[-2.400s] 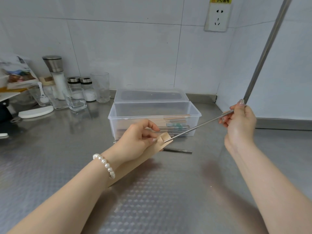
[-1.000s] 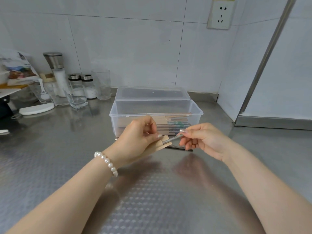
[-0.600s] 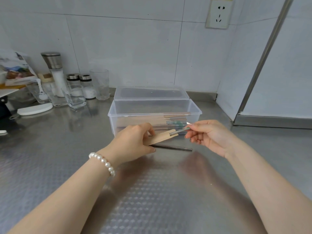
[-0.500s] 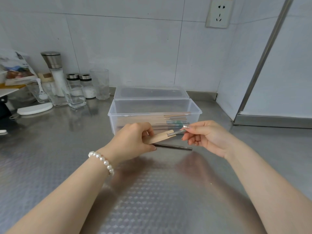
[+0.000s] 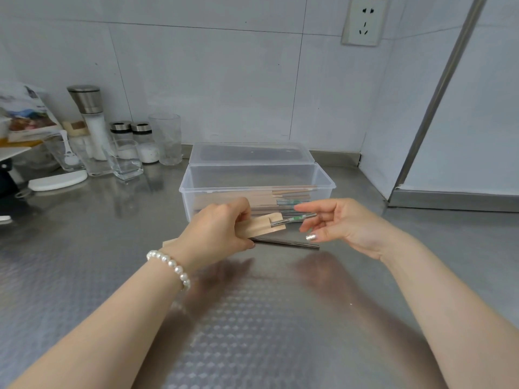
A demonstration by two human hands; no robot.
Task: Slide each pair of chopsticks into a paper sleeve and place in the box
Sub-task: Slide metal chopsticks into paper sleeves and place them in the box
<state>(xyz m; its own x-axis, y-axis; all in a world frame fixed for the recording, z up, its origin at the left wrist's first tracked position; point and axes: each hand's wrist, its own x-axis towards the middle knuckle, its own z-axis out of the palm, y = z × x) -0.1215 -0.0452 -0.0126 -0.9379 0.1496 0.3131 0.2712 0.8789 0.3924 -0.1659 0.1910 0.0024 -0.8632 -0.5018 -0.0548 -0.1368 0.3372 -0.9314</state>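
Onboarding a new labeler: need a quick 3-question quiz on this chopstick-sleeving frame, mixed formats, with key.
1. True or false: the left hand grips the paper sleeve.
2. Multiple choice: where is the loose chopstick? A) in the clear box B) flat on the steel counter C) in the right hand
3. Fill the blank: the box's lid sits ____ the box, toward the wall.

Key: 1 true. 2 B. 3 behind.
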